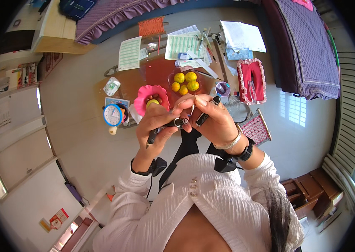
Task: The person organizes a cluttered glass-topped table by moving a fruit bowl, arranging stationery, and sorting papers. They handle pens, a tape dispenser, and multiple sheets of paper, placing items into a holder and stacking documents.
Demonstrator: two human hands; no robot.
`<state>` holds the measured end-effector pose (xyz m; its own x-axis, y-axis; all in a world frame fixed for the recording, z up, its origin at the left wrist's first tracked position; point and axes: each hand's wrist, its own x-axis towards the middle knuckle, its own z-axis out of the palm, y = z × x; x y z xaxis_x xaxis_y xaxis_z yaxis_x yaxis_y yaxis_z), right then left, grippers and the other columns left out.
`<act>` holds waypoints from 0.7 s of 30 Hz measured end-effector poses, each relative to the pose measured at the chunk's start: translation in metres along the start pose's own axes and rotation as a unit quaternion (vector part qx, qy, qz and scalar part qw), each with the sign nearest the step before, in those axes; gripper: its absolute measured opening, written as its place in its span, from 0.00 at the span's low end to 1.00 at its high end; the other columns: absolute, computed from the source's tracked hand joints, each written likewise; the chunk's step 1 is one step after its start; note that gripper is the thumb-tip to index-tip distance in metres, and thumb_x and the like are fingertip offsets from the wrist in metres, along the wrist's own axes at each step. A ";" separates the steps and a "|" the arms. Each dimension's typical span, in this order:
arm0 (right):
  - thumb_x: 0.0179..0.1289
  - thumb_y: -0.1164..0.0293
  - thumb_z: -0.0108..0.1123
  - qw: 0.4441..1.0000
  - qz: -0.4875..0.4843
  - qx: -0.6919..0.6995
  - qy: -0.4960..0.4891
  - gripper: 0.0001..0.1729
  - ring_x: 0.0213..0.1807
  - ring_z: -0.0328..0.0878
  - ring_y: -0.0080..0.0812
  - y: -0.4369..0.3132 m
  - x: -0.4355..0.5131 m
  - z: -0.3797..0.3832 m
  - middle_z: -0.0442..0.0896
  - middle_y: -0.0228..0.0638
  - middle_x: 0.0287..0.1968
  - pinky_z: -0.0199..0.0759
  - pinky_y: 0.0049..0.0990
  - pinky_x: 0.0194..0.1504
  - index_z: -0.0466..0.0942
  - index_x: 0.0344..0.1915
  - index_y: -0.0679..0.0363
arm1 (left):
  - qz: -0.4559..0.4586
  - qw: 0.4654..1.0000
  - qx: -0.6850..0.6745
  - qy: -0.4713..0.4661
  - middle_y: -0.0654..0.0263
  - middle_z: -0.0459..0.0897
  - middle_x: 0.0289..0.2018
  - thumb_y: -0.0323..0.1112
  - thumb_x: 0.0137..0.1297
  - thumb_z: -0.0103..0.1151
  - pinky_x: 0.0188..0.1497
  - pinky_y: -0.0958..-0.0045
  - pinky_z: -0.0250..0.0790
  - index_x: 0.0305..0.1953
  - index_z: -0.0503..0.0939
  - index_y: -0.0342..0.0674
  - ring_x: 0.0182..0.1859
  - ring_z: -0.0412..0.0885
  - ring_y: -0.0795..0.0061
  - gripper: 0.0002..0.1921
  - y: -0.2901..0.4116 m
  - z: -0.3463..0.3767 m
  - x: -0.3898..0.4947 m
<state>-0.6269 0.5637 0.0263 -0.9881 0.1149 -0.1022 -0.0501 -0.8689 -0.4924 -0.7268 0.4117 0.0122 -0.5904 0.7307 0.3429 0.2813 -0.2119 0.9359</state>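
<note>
My left hand (152, 124) is closed around a black marker barrel (177, 122), its round end facing up toward me. A second black pen-like piece (153, 136) with a pointed tip sticks out below the same palm. My right hand (220, 118) grips another black marker piece (203, 119) with light writing along it. Between its thumb and forefinger is a small thin pale piece (193, 109); what it is exactly I cannot tell. Both hands meet in front of my chest, above the table's near edge, their fingertips close together.
On the glass-topped table stand a pink bowl (139, 102), a dish of yellow-orange citrus fruits (183, 81), a blue clock (112, 115) and a purple cup (222, 89). Printed sheets (130, 53), a ruler (202, 64) and a red frilled cloth (250, 80) lie farther out. A patterned stool (256, 129) stands right.
</note>
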 end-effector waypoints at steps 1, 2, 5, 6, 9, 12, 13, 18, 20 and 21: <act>0.69 0.57 0.43 1.000 -0.009 -0.006 -0.014 0.21 0.41 0.74 0.30 -0.001 -0.004 0.008 0.77 0.40 0.44 0.68 0.26 0.34 0.78 0.42 0.61 | 0.025 1.000 0.008 0.000 0.66 0.80 0.34 0.29 0.53 0.65 0.43 0.71 0.62 0.44 0.79 0.34 0.34 0.71 0.72 0.15 0.009 -0.001 -0.001; 0.69 0.57 0.44 0.999 -0.019 -0.025 -0.033 0.21 0.39 0.74 0.30 -0.003 -0.008 0.016 0.77 0.42 0.44 0.69 0.26 0.35 0.78 0.43 0.61 | 0.024 1.000 0.020 0.004 0.65 0.80 0.34 0.28 0.51 0.66 0.44 0.69 0.62 0.43 0.80 0.35 0.34 0.71 0.71 0.15 0.018 -0.002 -0.002; 0.69 0.57 0.45 0.998 -0.020 -0.035 -0.056 0.20 0.37 0.74 0.30 -0.007 -0.024 0.036 0.77 0.43 0.44 0.70 0.25 0.35 0.78 0.43 0.61 | 0.080 0.996 0.046 -0.002 0.65 0.80 0.34 0.26 0.48 0.67 0.44 0.68 0.62 0.41 0.80 0.36 0.35 0.71 0.70 0.16 0.037 -0.006 -0.004; 0.68 0.57 0.46 0.997 -0.037 -0.035 -0.066 0.20 0.36 0.74 0.30 -0.006 -0.026 0.042 0.77 0.43 0.44 0.70 0.26 0.35 0.77 0.44 0.61 | 0.100 0.992 0.073 -0.016 0.65 0.80 0.34 0.24 0.46 0.68 0.44 0.67 0.63 0.40 0.80 0.37 0.35 0.71 0.70 0.16 0.043 -0.009 -0.003; 0.68 0.58 0.46 0.997 -0.037 -0.025 -0.063 0.20 0.35 0.74 0.30 -0.007 -0.038 0.053 0.77 0.44 0.44 0.71 0.27 0.36 0.77 0.44 0.62 | 0.121 0.990 0.071 -0.007 0.65 0.80 0.34 0.24 0.45 0.68 0.44 0.67 0.65 0.40 0.80 0.37 0.36 0.72 0.69 0.17 0.056 -0.005 -0.008; 0.69 0.58 0.46 0.995 -0.055 -0.034 -0.073 0.20 0.36 0.74 0.30 -0.007 -0.046 0.059 0.76 0.44 0.45 0.71 0.27 0.36 0.76 0.44 0.63 | 0.144 0.983 0.112 -0.018 0.65 0.79 0.34 0.24 0.44 0.68 0.44 0.66 0.66 0.40 0.80 0.37 0.36 0.72 0.69 0.17 0.067 -0.003 -0.010; 0.69 0.58 0.45 0.995 -0.057 -0.036 -0.073 0.20 0.37 0.74 0.30 -0.007 -0.049 0.060 0.76 0.44 0.45 0.71 0.27 0.36 0.76 0.44 0.63 | 0.150 0.981 0.120 -0.017 0.65 0.79 0.34 0.24 0.44 0.68 0.44 0.66 0.66 0.40 0.80 0.37 0.36 0.72 0.69 0.17 0.070 -0.002 -0.011; 0.69 0.59 0.44 0.993 -0.062 -0.055 -0.082 0.20 0.38 0.75 0.30 -0.009 -0.061 0.061 0.76 0.45 0.46 0.72 0.27 0.37 0.76 0.45 0.63 | 0.183 0.974 0.133 -0.006 0.65 0.79 0.33 0.24 0.42 0.69 0.42 0.66 0.67 0.39 0.80 0.38 0.35 0.73 0.69 0.17 0.081 0.007 -0.014; 0.69 0.59 0.44 0.993 -0.063 -0.054 -0.079 0.20 0.38 0.75 0.30 -0.010 -0.064 0.061 0.77 0.45 0.46 0.72 0.28 0.37 0.76 0.45 0.63 | 0.199 0.969 0.149 -0.005 0.65 0.79 0.32 0.24 0.43 0.70 0.41 0.66 0.68 0.39 0.80 0.38 0.34 0.73 0.69 0.17 0.083 0.009 -0.015; 0.70 0.59 0.44 0.994 -0.063 -0.056 -0.076 0.20 0.38 0.75 0.30 -0.010 -0.065 0.062 0.77 0.45 0.47 0.72 0.28 0.37 0.76 0.45 0.63 | 0.202 0.967 0.153 0.000 0.65 0.79 0.32 0.24 0.43 0.70 0.41 0.67 0.68 0.39 0.79 0.38 0.33 0.73 0.70 0.18 0.084 0.010 -0.015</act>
<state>-0.5716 0.5352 0.0911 -0.9860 0.1379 0.0933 -0.1664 -0.7920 -0.5875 -0.6868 0.3892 0.0844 -0.3856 0.6284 0.6756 0.7004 -0.2774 0.6577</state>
